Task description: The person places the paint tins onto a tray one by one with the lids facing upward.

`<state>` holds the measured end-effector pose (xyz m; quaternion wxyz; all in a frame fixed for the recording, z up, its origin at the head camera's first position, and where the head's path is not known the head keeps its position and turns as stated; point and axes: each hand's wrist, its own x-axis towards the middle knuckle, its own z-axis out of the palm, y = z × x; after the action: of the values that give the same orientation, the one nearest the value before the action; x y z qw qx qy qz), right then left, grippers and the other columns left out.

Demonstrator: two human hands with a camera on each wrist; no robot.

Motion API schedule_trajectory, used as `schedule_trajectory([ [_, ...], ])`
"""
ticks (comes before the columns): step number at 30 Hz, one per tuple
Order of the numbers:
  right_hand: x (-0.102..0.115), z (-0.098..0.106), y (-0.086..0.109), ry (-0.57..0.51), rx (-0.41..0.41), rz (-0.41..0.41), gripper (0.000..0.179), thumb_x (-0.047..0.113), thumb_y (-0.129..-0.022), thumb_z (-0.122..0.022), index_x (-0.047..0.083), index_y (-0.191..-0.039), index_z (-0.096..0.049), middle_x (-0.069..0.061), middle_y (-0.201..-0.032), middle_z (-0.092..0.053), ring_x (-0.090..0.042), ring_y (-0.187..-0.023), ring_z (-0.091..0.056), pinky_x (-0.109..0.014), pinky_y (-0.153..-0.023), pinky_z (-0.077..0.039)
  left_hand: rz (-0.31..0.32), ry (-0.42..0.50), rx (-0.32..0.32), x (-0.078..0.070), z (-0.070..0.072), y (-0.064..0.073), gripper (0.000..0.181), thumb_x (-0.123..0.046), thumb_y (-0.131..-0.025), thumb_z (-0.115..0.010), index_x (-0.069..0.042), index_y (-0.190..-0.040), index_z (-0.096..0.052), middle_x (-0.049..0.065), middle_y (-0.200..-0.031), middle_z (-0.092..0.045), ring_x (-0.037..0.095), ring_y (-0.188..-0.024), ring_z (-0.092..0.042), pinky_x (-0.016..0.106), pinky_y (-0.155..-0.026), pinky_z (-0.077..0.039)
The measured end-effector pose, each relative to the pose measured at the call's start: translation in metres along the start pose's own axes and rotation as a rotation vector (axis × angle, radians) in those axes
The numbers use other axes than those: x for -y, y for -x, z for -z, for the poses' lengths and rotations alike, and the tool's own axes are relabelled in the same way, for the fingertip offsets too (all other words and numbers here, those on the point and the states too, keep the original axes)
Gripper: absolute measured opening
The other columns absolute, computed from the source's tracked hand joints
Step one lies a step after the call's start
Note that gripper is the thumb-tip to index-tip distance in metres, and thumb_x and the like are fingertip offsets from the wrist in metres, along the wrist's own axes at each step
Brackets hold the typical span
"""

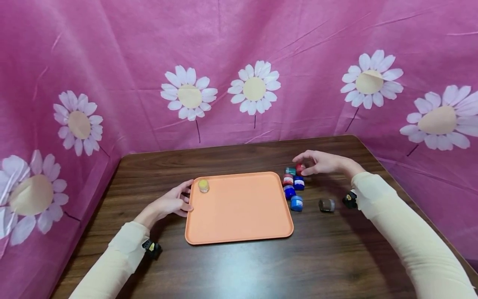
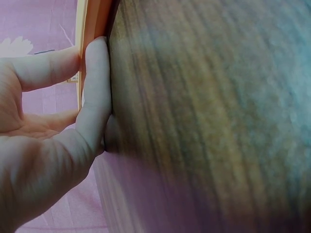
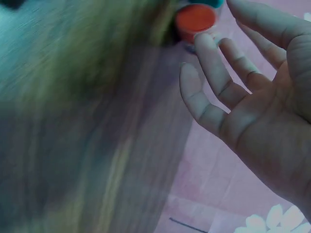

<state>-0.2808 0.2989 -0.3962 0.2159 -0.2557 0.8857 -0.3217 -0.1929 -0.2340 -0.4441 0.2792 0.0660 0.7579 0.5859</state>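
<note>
At the left end of an orange tray, my left hand rests with fingers and thumb spread along the rim. The left wrist view shows the fingertips touching that edge. My right hand reaches over a red paint jar. In the right wrist view the fingers are loosely bent; one fingertip overlaps the red jar, and a gap shows between it and the thumb. A teal jar stands beside it. A yellow-topped jar sits in the tray's far left corner.
By the tray's right edge stand another red jar and several blue jars. A brown jar is apart from them, farther right. A pink daisy-print cloth hangs behind and beside the wooden table.
</note>
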Motion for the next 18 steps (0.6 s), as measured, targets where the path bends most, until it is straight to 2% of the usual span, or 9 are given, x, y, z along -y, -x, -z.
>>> schedule_trajectory([
  [3,-0.009,-0.004,0.003,-0.015,0.016,0.019,0.059,0.014,-0.088,-0.079,0.002,-0.141,-0.054,-0.02,-0.131,-0.048,-0.031,-0.1,-0.055,-0.041,-0.089,-0.05,-0.001,-0.001,0.001,0.001,0.001,-0.001,0.102,0.011,-0.081,-0.068,-0.004,-0.162,-0.008,0.026,-0.14,-0.026,0.028,-0.103,-0.048,0.046,-0.075,-0.06],
  [7,-0.02,-0.007,0.005,-0.035,0.038,-0.011,0.064,0.015,-0.086,-0.082,0.007,-0.143,-0.054,-0.019,-0.131,-0.046,-0.028,-0.095,-0.053,-0.036,-0.083,-0.049,-0.003,-0.003,0.001,0.0,0.002,-0.002,0.101,0.01,-0.081,-0.067,-0.004,-0.162,-0.008,0.025,-0.139,-0.025,0.028,-0.103,-0.046,0.046,-0.075,-0.061],
  [12,-0.029,-0.011,0.005,-0.026,0.038,-0.012,0.066,0.016,-0.087,-0.081,0.009,-0.145,-0.052,-0.019,-0.129,-0.048,-0.028,-0.098,-0.052,-0.037,-0.085,-0.047,-0.002,0.001,0.007,0.0,0.002,-0.002,0.102,0.01,-0.081,-0.067,-0.004,-0.162,-0.007,0.025,-0.139,-0.025,0.028,-0.103,-0.045,0.047,-0.076,-0.06],
  [18,-0.031,-0.015,0.003,0.001,0.003,-0.005,0.06,0.012,-0.088,-0.079,0.01,-0.143,-0.055,-0.017,-0.122,-0.05,-0.028,-0.096,-0.05,-0.038,-0.083,-0.045,0.0,0.003,0.003,0.0,0.002,0.0,0.102,0.01,-0.082,-0.067,-0.005,-0.162,-0.008,0.026,-0.14,-0.025,0.028,-0.104,-0.046,0.047,-0.076,-0.06],
])
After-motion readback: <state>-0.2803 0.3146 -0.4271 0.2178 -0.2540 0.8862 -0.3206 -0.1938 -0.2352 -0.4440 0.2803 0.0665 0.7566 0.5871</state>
